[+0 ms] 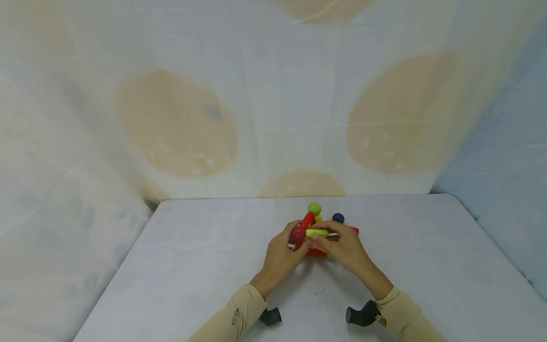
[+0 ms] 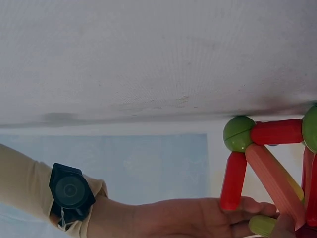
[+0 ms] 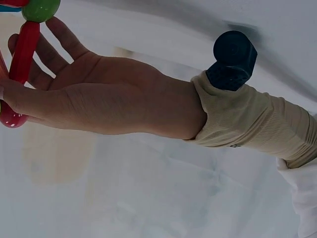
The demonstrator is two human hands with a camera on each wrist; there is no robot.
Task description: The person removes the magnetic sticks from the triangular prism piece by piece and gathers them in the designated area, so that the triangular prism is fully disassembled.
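Plastic structure: rod-and-ball toy (image 1: 318, 232) of red, orange and yellow-green rods joined by balls, standing on the table (image 1: 179, 266) at about 12 o'clock from the person, between both hands.
Left hand: left hand (image 1: 279, 259) sits at 9 o'clock of the toy, fingers curled in against its near left corner, thumb by the dark red ball (image 1: 297, 233); from the right wrist view its fingers lie along a red rod (image 3: 22, 54) under a green ball (image 3: 40, 8).
Right hand: right hand (image 1: 346, 249) sits at 3 o'clock, thumb and forefinger pinching the yellow-green rod (image 1: 317, 232).
Key relation: the yellow-green rod's long axis runs 9 to 3 o'clock, level with the table; its 9 o'clock end touches or nearly touches the dark red ball, I cannot tell which. The right hand owns the rod, the left is nearer the ball.
Top of toy: a green ball (image 1: 314, 208) at the peak, a dark blue ball (image 1: 338, 217) at 1 o'clock of it.
Left wrist view: a lime ball (image 2: 238, 133) joins 3 rods, 1 red rod (image 2: 233, 181) ending on the right hand's palm (image 2: 198, 218).
Surroundings: pale sheet with tan ovals (image 1: 175, 123) hangs behind the table; beige sleeves and a black wrist camera (image 1: 362, 315).
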